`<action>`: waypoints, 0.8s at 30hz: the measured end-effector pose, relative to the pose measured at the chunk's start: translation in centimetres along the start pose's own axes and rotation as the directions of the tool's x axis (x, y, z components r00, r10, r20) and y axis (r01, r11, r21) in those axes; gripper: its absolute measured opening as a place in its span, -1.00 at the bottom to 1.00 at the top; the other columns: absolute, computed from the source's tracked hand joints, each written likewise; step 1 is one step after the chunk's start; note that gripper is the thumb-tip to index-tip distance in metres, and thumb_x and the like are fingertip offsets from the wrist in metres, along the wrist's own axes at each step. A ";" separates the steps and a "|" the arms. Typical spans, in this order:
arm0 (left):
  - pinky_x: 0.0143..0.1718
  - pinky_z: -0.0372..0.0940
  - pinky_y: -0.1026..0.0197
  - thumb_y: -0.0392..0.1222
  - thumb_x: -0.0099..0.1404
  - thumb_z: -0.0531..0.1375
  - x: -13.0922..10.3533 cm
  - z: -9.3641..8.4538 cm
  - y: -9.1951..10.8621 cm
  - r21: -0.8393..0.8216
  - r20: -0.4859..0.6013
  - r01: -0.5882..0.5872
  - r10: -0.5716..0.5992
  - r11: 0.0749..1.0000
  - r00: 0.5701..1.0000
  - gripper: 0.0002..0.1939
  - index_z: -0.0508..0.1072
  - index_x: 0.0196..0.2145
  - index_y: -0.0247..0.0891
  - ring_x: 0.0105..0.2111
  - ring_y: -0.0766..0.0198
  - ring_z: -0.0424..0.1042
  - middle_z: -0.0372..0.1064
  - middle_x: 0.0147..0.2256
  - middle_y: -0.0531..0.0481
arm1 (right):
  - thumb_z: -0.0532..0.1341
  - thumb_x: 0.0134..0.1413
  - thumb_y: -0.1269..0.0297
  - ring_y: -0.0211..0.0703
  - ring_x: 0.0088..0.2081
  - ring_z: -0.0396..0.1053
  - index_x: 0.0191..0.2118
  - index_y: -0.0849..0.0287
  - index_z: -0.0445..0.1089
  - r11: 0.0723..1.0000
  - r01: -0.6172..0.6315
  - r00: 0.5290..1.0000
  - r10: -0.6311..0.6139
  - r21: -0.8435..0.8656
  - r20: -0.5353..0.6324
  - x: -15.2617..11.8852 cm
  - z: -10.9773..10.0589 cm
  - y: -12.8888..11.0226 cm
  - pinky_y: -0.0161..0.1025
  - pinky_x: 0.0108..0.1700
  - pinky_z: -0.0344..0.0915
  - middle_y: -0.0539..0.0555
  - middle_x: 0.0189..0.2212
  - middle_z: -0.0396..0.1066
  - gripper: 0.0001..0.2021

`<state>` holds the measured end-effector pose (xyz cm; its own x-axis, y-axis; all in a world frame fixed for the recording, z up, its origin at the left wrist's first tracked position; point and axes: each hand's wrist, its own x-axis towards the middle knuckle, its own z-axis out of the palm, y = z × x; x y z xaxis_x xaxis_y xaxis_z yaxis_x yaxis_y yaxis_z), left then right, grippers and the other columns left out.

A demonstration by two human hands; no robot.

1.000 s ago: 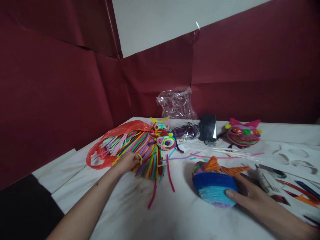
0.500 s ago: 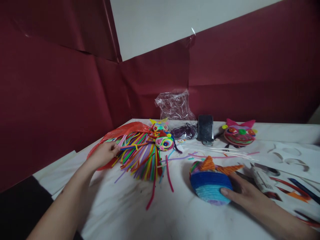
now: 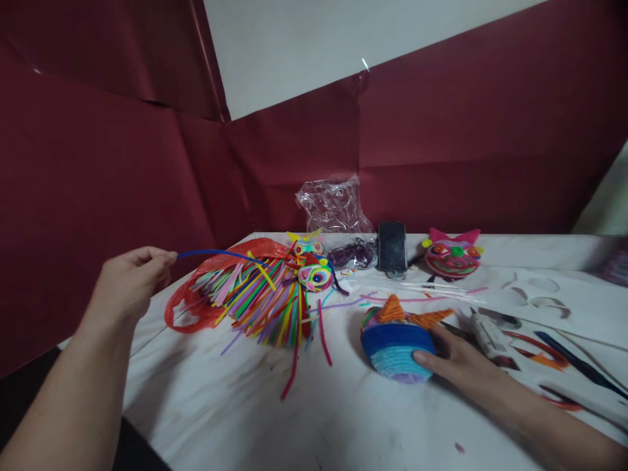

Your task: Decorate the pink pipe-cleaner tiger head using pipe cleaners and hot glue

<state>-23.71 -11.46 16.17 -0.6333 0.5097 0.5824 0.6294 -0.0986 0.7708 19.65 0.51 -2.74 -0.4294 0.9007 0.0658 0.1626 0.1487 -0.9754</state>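
Note:
Between the fingertips of my left hand [image 3: 140, 278] is one end of a blue strip [image 3: 210, 252], which stretches right over the pile of colourful strips [image 3: 265, 301]. A yellow strip [image 3: 262, 269] crosses the blue one near its far end. My right hand [image 3: 449, 353] grips the right side of a round craft piece [image 3: 400, 350], banded dark blue, light blue and purple, with two orange pointed ears at its top. The piece rests on the white table, and the fingers behind it are partly hidden.
Behind the pile lie a red plastic bag [image 3: 179, 307], small decorated faces [image 3: 316, 277], clear plastic wrap [image 3: 333, 203] and a dark phone [image 3: 392, 247]. A pink-eared face [image 3: 452, 256] stands back right. Right of my hand are a glue gun [image 3: 490, 335] and blue-handled scissors [image 3: 579, 360].
My left hand has moved left and up, drawing the blue strip out of the pile. My right hand still holds the round piece; the view has shifted slightly.

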 end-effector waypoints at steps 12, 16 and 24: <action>-0.59 0.07 0.29 -0.02 0.04 0.14 -2.2 8.1 -3.7 0.168 0.237 -0.061 0.020 0.984 0.971 -0.77 0.38 -0.56 -0.24 -0.65 0.35 0.18 0.22 -0.68 0.12 | 0.26 -0.18 -0.11 0.02 -0.29 0.38 -0.24 0.19 0.33 0.997 0.066 0.998 -0.066 -0.027 -0.005 0.0 0.2 -0.5 -0.11 -0.25 0.35 0.11 -0.40 0.43 -0.52; -0.47 0.11 0.29 -0.12 0.04 0.10 -3.0 10.7 -6.3 0.398 0.296 -0.211 0.093 0.893 0.951 -0.81 0.35 -0.63 -0.24 -0.52 0.27 0.30 0.35 -0.60 0.05 | 0.27 -0.21 -0.12 -0.01 -0.31 0.38 -0.27 0.20 0.30 0.998 0.043 0.999 -0.043 -0.041 -0.005 -0.1 0.2 -1.0 -0.12 -0.27 0.35 0.10 -0.40 0.42 -0.51; -0.51 0.04 0.34 -0.13 0.12 0.15 -2.3 9.2 -7.0 0.552 0.165 -0.046 -0.055 0.833 0.985 -0.87 0.41 -0.46 -0.24 -0.51 0.29 0.26 0.27 -0.59 0.12 | 0.33 -0.29 -0.10 0.00 -0.23 0.40 -0.18 0.21 0.25 0.993 0.053 0.998 -0.057 0.104 0.029 0.1 0.2 -1.6 -0.10 -0.20 0.34 0.14 -0.27 0.43 -0.42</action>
<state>-22.55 -4.07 7.06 -0.5844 0.6481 0.4884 0.8014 0.3665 0.4726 19.17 0.30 -1.18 -0.4636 0.8786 0.1148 0.0458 0.1531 -0.9871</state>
